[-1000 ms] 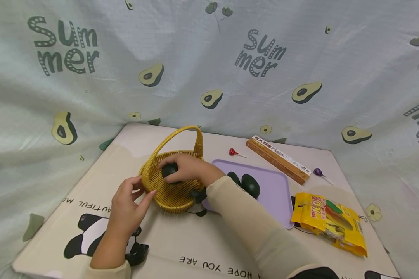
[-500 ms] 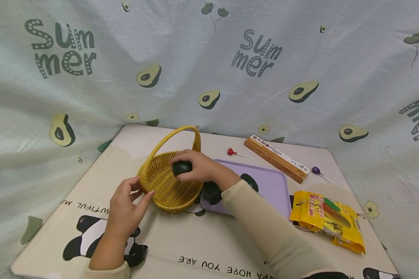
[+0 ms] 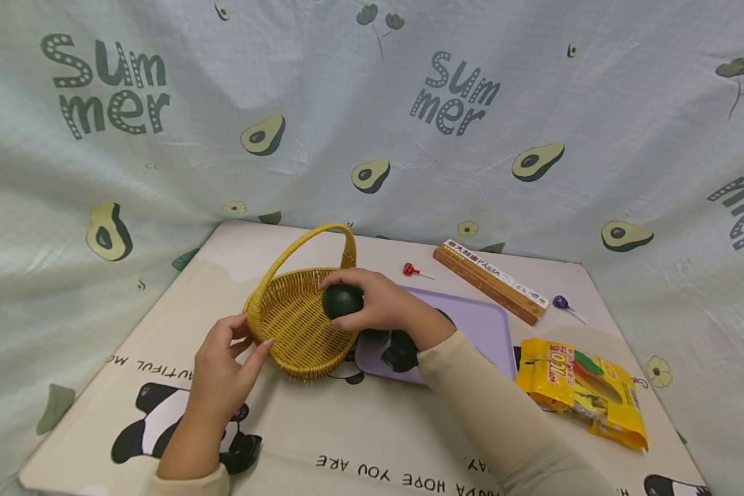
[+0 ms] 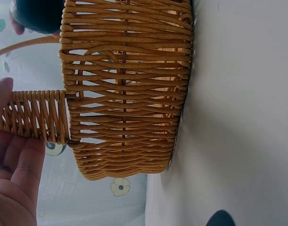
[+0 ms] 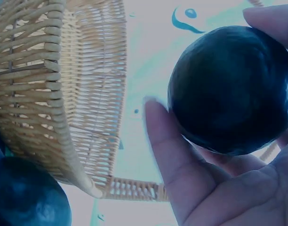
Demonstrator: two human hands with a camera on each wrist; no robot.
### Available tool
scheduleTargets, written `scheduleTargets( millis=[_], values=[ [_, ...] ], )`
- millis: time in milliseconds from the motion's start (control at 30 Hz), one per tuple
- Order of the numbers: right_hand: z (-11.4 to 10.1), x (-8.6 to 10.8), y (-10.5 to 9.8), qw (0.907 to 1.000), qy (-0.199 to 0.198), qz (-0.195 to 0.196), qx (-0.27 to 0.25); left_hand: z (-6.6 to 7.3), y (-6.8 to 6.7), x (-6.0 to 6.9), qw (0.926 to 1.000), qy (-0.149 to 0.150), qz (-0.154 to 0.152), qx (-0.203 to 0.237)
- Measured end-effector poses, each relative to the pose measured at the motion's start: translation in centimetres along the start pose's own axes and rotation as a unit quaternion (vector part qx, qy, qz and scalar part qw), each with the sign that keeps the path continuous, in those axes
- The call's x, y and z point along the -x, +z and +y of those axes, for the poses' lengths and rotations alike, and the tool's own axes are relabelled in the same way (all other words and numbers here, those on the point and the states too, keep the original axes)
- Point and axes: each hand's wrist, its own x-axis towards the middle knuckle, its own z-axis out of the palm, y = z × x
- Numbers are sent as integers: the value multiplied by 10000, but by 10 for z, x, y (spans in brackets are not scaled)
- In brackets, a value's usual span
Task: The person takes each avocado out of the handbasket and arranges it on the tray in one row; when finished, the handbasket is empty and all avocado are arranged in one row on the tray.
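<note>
A yellow wicker basket [image 3: 304, 344] with a tall arched handle stands on the left half of the table. My left hand [image 3: 226, 372] pinches the foot of its handle [image 4: 36, 115] between thumb and fingers. My right hand [image 3: 378, 303] grips a dark green avocado [image 3: 342, 301] above the basket's right rim. Fingers and thumb lie round the avocado [image 5: 231, 89] in the right wrist view. Below my right wrist, more dark avocados [image 3: 400, 353] lie on a lilac tray [image 3: 477, 331], partly hidden by that hand and sleeve. No avocado shows inside the basket.
Behind the tray lie a red lollipop [image 3: 409, 269] and a long brown pasta box [image 3: 490, 281]. A purple lollipop [image 3: 561, 302] is at the box's right end. A yellow candy bag [image 3: 583, 389] lies right of the tray. A printed curtain [image 3: 322, 89] closes off the back.
My right hand has moved right with the avocado, from inside the basket to over its right rim. My left hand has stayed on the basket handle.
</note>
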Motion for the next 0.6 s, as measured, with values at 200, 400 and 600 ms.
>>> scheduleTargets(
  millis=[200, 400, 600],
  values=[
    [-2, 19, -8, 9996, -173, 204, -85, 0, 0, 0, 10000, 18, -16, -29],
    [4, 38, -13, 9981, -249, 336, -460, 0, 0, 0, 10000, 16, -35, 5],
    [6, 57, -18, 9969, 62, 591, -514, 2, 0, 0, 10000, -24, -50, -1]
  ],
)
